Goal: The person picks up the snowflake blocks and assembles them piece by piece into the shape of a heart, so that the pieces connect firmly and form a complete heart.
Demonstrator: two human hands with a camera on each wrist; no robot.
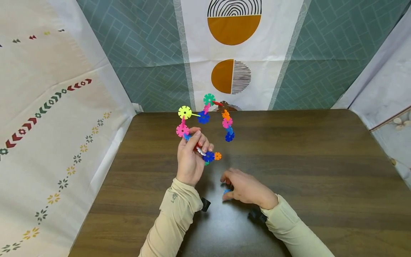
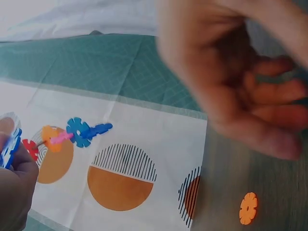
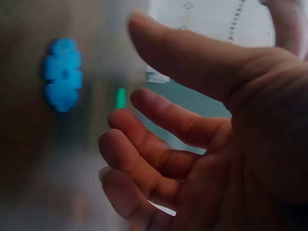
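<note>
My left hand (image 1: 190, 162) pinches a chain of slotted flower-shaped plastic discs, raised above the table. From its fingers, one stretch with a yellow disc (image 1: 184, 112) and a teal-green disc (image 1: 209, 99) loops up and to the right, ending in a dark blue disc (image 1: 229, 137). A white disc (image 1: 201, 151) and another blue disc (image 1: 208, 156) show by its fingertips. Low over the table, my right hand (image 1: 248, 187) has thumb and fingers spread around a loose light blue disc (image 3: 63, 75). In the right wrist view a gap separates this disc from the fingers.
On the brown table (image 1: 289, 160) lies a loose orange disc (image 2: 248, 208). A green disc (image 1: 206, 163) peeks out near the left hand. Patterned cloth (image 1: 160, 43) hangs behind the table's back edge, with pale cloth (image 1: 64, 125) at the left.
</note>
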